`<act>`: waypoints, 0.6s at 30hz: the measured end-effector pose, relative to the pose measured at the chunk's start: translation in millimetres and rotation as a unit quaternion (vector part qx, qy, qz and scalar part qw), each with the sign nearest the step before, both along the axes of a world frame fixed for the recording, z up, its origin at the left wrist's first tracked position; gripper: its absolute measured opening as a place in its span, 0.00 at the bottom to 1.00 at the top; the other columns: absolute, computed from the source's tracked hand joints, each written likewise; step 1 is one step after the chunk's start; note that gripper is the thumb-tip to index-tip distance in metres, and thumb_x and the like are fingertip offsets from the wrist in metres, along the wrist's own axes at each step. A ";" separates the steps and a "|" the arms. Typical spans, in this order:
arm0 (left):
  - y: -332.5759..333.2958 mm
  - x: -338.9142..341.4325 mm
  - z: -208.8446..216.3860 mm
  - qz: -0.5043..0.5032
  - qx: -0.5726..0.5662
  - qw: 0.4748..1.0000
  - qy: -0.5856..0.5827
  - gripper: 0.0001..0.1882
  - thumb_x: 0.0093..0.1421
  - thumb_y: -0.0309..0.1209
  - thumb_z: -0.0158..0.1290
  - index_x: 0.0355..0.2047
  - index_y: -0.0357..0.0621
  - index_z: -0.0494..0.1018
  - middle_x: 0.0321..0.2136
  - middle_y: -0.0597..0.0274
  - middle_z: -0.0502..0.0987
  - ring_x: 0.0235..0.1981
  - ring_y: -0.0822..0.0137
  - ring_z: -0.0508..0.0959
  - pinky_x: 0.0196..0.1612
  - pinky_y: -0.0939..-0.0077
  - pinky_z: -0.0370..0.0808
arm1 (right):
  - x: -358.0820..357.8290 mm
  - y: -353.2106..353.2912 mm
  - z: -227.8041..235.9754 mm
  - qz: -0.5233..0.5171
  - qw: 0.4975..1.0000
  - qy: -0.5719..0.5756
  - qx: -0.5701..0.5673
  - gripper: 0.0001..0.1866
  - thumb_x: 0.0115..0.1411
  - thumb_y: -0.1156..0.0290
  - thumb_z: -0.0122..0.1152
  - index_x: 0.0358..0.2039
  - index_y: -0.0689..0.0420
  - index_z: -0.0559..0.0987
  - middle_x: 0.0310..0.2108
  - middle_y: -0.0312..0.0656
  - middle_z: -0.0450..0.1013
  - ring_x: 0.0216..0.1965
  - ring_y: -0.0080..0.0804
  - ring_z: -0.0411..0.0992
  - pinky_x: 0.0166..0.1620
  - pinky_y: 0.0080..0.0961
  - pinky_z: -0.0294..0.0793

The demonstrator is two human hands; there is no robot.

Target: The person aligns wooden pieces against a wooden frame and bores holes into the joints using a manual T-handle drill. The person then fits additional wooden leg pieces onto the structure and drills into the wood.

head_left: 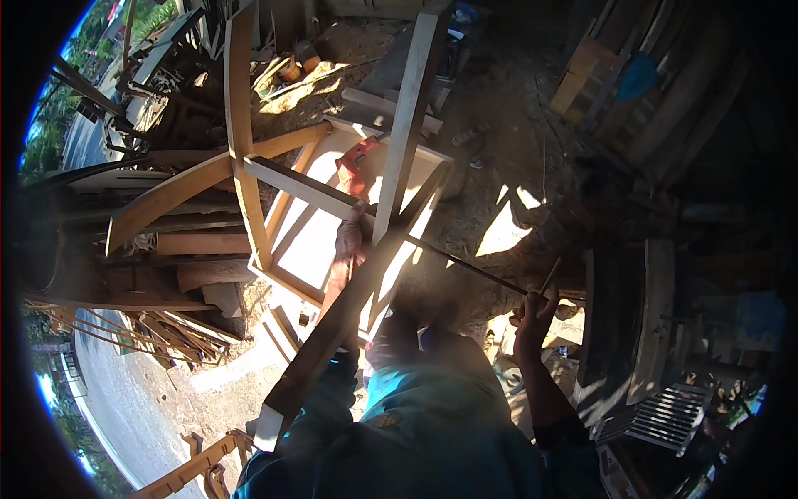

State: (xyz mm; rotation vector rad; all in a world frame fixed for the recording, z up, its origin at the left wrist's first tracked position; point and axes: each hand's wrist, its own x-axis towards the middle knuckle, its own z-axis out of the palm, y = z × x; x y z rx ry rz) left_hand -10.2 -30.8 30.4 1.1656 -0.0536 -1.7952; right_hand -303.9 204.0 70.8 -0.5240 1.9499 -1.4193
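Note:
A wooden frame (238, 125) of curved and straight pieces, chair-like in shape, stands in front of me. My left hand (349, 241) is closed on its short crosspiece (303, 188), near the joint with a long upright. A thick dark beam (332, 333) of the frame slants down toward my lap and partly hides my left forearm. To the right, my right hand (532, 312) is closed around the outer end of a long thin rod with a cross handle (474, 268). The rod's far end meets the frame at the beam; how it is fixed there is hidden.
Beneath the frame lies a pale panel (312, 229) with wooden edging and a red power tool (356, 166), drill-like, on it. Stacked timber (204, 243) fills the left side. Boards (652, 316) and a slatted metal rack (669, 416) stand at the right.

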 end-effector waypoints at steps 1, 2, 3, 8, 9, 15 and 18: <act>0.0 -0.1 8.2 0.020 0.021 1.000 0.011 0.25 0.55 0.40 0.61 0.48 0.40 0.68 0.35 0.56 0.75 0.35 0.58 0.78 0.38 0.60 0.79 | 2.3 -0.2 -2.2 0.017 0.998 0.059 -0.004 0.26 0.66 0.63 0.48 0.61 0.60 0.58 0.33 0.43 0.68 0.26 0.29 0.64 0.33 0.30 0.70; -1.7 5.2 4.8 0.018 -0.011 0.999 0.038 0.22 0.57 0.39 0.60 0.46 0.40 0.68 0.35 0.55 0.75 0.35 0.58 0.78 0.39 0.61 0.78 | 4.3 0.2 -4.2 0.031 0.992 0.120 -0.006 0.27 0.66 0.63 0.48 0.62 0.60 0.57 0.34 0.43 0.68 0.27 0.30 0.65 0.35 0.32 0.71; -4.1 11.3 2.4 0.029 -0.014 0.999 0.039 0.22 0.57 0.39 0.60 0.46 0.40 0.68 0.35 0.55 0.75 0.35 0.58 0.78 0.39 0.61 0.78 | 4.8 -0.8 -5.0 0.049 0.989 0.136 0.016 0.30 0.65 0.66 0.48 0.65 0.56 0.53 0.36 0.42 0.70 0.28 0.29 0.67 0.33 0.28 0.72; -18.3 -2.4 11.7 0.081 -0.142 0.981 -0.102 0.16 0.61 0.39 0.54 0.39 0.38 0.69 0.28 0.57 0.74 0.29 0.60 0.76 0.34 0.63 0.76 | -27.6 20.0 -1.0 0.231 0.901 0.362 0.063 0.37 0.57 0.84 0.40 0.68 0.56 0.46 0.51 0.53 0.69 0.39 0.39 0.75 0.43 0.32 0.74; -20.6 -5.0 13.1 0.062 -0.130 0.974 -0.176 0.18 0.63 0.42 0.50 0.36 0.36 0.70 0.28 0.55 0.76 0.29 0.60 0.77 0.35 0.65 0.74 | -26.7 17.1 20.2 0.278 0.867 0.412 0.031 0.40 0.53 0.89 0.38 0.68 0.58 0.47 0.52 0.57 0.68 0.41 0.43 0.75 0.47 0.35 0.73; -20.7 -1.1 -9.4 0.039 -0.258 0.949 -0.179 0.15 0.61 0.41 0.49 0.32 0.40 0.70 0.24 0.60 0.73 0.24 0.65 0.74 0.31 0.71 0.72 | -74.4 13.1 23.4 0.472 0.669 0.572 0.052 0.27 0.58 0.77 0.52 0.59 0.64 0.64 0.45 0.57 0.70 0.47 0.50 0.70 0.52 0.42 0.69; -28.5 -12.9 12.3 0.128 -0.090 0.983 -0.099 0.20 0.57 0.44 0.52 0.36 0.36 0.68 0.23 0.54 0.71 0.23 0.62 0.74 0.28 0.66 0.73 | -81.8 -9.1 35.0 0.474 0.539 0.691 0.089 0.25 0.60 0.51 0.54 0.46 0.61 0.74 0.32 0.45 0.67 0.38 0.39 0.69 0.45 0.41 0.69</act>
